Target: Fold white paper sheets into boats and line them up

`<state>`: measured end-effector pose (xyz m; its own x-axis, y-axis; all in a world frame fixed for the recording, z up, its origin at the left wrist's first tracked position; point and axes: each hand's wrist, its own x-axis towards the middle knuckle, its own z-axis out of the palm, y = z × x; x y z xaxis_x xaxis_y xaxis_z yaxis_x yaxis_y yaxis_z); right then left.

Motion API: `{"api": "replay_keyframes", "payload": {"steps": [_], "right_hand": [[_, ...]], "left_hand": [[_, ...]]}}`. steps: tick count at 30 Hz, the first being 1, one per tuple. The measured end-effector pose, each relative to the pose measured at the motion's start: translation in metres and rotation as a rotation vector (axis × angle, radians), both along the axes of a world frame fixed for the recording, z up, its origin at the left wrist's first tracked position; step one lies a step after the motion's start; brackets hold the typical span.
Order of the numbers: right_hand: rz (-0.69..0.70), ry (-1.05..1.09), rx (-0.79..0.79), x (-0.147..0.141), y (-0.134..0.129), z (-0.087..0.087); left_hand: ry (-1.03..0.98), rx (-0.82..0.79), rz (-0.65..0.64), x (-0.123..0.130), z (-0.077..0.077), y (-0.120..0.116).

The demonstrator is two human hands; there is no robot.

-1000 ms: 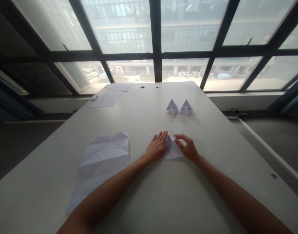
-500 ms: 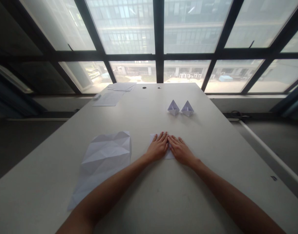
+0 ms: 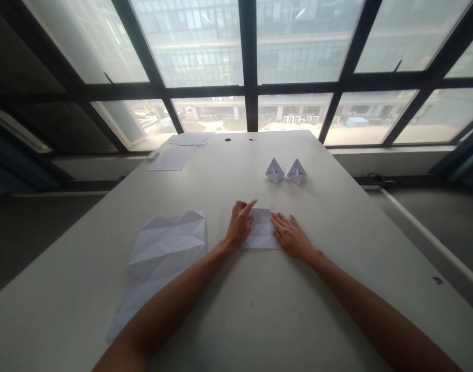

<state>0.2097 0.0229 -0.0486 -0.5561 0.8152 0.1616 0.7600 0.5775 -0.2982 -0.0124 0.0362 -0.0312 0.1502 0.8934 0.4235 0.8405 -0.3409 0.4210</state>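
Note:
A folded white sheet of paper point(image 3: 262, 228) lies on the table between my two hands, with crease lines across it. My left hand point(image 3: 239, 226) rests on its side at the paper's left edge. One finger points out to the upper right, apart from the thumb, while the others curl; nothing shows in its grip. My right hand point(image 3: 293, 237) lies flat at the paper's right edge, fingers stretched out and the fingertips touching it. The paper's side edges are partly hidden by the hands.
A large creased white sheet point(image 3: 162, 248) lies to the left, partly behind my left forearm. Two folded paper boats point(image 3: 274, 171) stand side by side farther back on the white table point(image 3: 236, 320). Flat papers point(image 3: 170, 157) lie at the far left, before large windows.
My hands have moved apart from the middle of the folded paper toward its sides, uncovering its centre. The left hand has turned from flat to partly curled with one finger out.

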Motion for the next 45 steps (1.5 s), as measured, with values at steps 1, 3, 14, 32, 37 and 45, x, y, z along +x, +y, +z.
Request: {"api": "replay_keyframes", "payload": {"steps": [1, 3, 14, 32, 37, 45], "right_hand": [[0.0, 0.006, -0.001, 0.0, 0.0, 0.0], [-0.001, 0.022, 0.0, -0.001, -0.001, 0.0], [-0.02, 0.054, 0.004, 0.001, 0.002, -0.002], [0.265, 0.195, -0.004, 0.037, 0.001, 0.039], [0.186, 0.252, -0.006, 0.04, 0.007, 0.028], [-0.186, 0.13, 0.099, 0.03, 0.009, 0.017]], "left_hand": [[-0.023, 0.009, -0.067, 0.002, 0.002, -0.002], [0.01, -0.012, -0.233, 0.009, 0.005, -0.008], [0.438, -0.19, -0.495, 0.024, -0.008, -0.028], [0.21, -0.198, -0.477, 0.018, 0.02, -0.026], [0.147, -0.26, -0.443, 0.014, 0.022, -0.019], [0.252, -0.162, -0.116, 0.012, 0.014, -0.017]]}}
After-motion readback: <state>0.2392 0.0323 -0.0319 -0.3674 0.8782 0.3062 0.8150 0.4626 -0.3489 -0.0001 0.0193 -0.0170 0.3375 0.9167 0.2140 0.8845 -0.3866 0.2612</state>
